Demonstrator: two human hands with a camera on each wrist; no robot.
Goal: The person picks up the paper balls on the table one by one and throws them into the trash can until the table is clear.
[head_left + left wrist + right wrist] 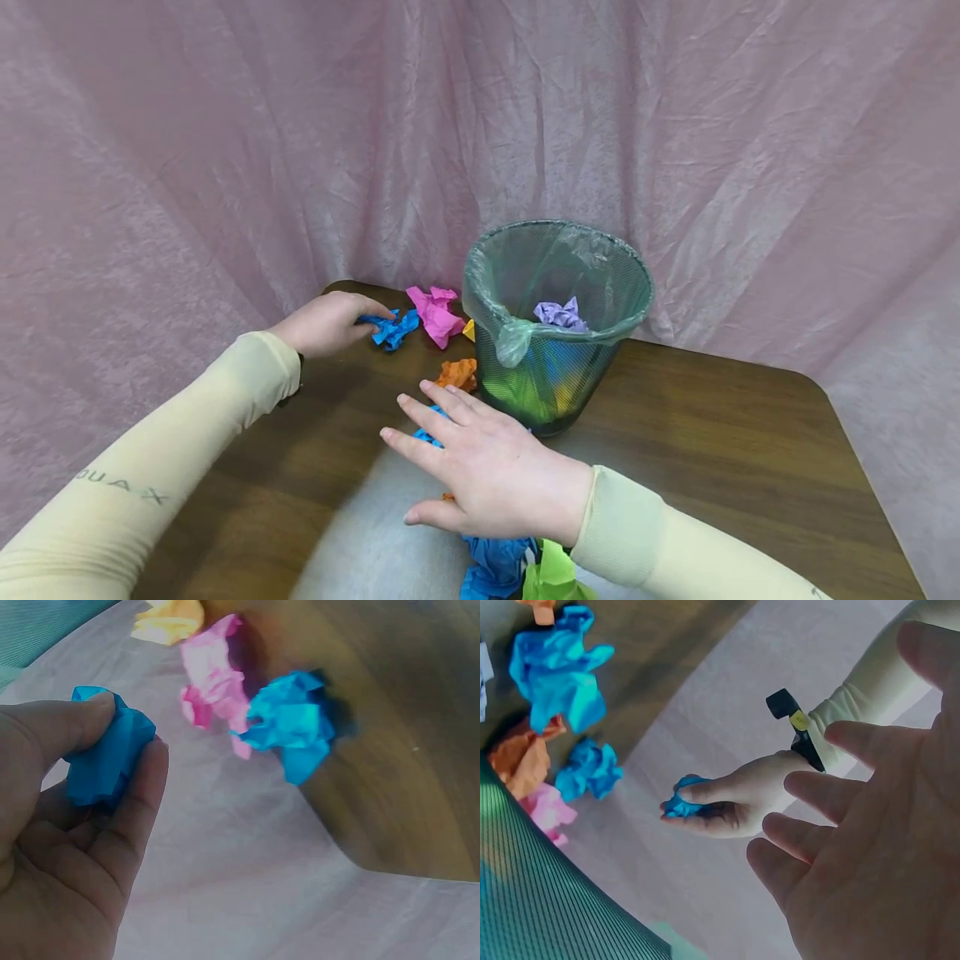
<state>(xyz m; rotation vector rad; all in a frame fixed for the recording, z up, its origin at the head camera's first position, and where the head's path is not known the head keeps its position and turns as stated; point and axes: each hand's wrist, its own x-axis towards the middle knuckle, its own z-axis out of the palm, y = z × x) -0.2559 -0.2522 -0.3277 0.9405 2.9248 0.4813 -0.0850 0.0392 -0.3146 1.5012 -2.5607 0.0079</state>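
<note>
My left hand [326, 323] is at the left back of the table and pinches a crumpled blue paper [112, 754] between thumb and fingers. Beyond it, another blue paper ball [292, 724] lies on the table beside a pink one [437, 317]. My right hand [498, 471] hovers palm down in front of the bin, fingers straight and spread, holding nothing. Partly hidden beneath it are a blue paper ball [559, 667] and an orange one [457, 375]. The mesh bin [491, 367] has a green liner; a purple crumpled paper [561, 315] shows inside.
Nearer the front edge lie a blue paper [495, 567] and a lime green paper [557, 575], both partly below the right arm. A bit of yellow paper [469, 330] peeks out left of the bin. Pink curtain [420, 125] hangs behind the wooden table [720, 417].
</note>
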